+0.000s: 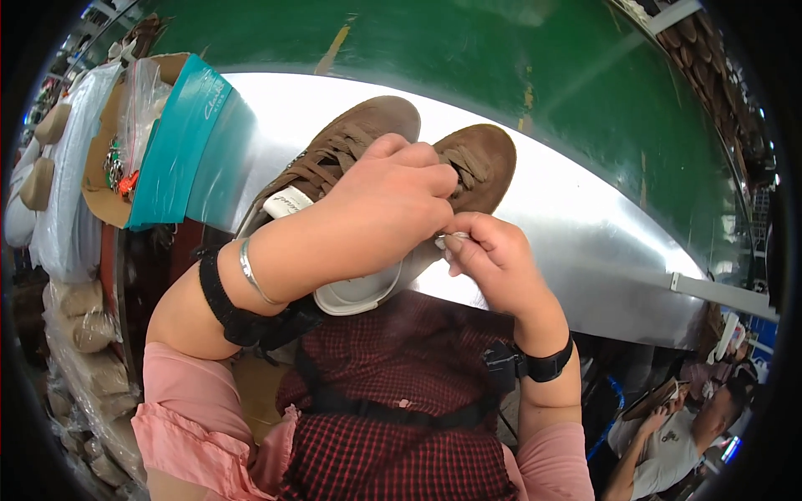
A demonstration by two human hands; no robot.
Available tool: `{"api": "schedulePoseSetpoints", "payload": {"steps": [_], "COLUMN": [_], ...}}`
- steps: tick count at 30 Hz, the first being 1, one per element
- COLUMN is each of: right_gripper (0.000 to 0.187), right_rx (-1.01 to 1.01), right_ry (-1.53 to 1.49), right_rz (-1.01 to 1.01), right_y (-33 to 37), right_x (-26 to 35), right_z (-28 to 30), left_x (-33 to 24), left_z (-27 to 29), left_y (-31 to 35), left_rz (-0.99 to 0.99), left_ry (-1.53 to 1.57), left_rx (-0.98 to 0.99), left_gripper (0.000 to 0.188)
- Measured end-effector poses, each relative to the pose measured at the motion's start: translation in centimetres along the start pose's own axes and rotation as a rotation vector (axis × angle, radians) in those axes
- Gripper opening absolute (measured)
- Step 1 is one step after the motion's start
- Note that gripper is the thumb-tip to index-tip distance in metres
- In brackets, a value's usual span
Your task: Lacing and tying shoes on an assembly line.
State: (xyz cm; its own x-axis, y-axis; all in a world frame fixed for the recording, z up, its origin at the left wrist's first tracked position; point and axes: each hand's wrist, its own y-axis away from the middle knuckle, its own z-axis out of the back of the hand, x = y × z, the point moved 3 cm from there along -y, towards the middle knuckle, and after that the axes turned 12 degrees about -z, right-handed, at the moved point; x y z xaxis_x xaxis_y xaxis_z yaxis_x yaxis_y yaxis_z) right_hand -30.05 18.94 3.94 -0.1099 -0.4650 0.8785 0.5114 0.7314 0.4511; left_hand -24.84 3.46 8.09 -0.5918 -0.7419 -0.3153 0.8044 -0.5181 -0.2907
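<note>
A pair of brown lace-up shoes lies on the metal table in front of me, toes pointing away. The left shoe has a white label by its opening. Across the laces of the right shoe rests my left hand, its fingers curled inward; whatever they grip is hidden. Close against it, beside the right shoe, my right hand pinches a small crumpled whitish scrap between thumb and forefinger. The heel part of the right shoe is mostly covered by my left hand and forearm.
A teal cardboard box holding plastic bags and small coloured pieces stands at the left. Beyond the metal table runs a green surface. Plastic-wrapped shoe parts are stacked at the left. Another person sits at the lower right.
</note>
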Motion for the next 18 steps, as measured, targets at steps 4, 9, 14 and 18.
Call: {"api": "schedulePoseSetpoints", "payload": {"steps": [4,9,14,18], "right_gripper": [0.015,0.014,0.015,0.014], "right_rx": [0.066,0.125,0.171,0.215], "right_ry": [-0.145,-0.431,-0.613,-0.619], "right_rz": [-0.114,-0.234,-0.269,-0.283], "right_y": [-0.3,-0.4,-0.5,-0.4], "right_x": [-0.4,-0.7,-1.2,-1.0], "right_z": [0.3,0.2,0.4,0.7], "left_x": [0.5,0.5,0.5,0.2], "left_z": [-0.4,-0.9,-0.9,-1.4], "left_y": [0.2,0.3,0.2,0.2], "left_rz": [-0.049,-0.057,-0.091,-0.082], "left_ry": [0.064,0.078,0.090,0.041], "left_rx": [-0.059,-0.084,-0.148,-0.118], "left_gripper": [0.002,0.003,0.006,0.004]}}
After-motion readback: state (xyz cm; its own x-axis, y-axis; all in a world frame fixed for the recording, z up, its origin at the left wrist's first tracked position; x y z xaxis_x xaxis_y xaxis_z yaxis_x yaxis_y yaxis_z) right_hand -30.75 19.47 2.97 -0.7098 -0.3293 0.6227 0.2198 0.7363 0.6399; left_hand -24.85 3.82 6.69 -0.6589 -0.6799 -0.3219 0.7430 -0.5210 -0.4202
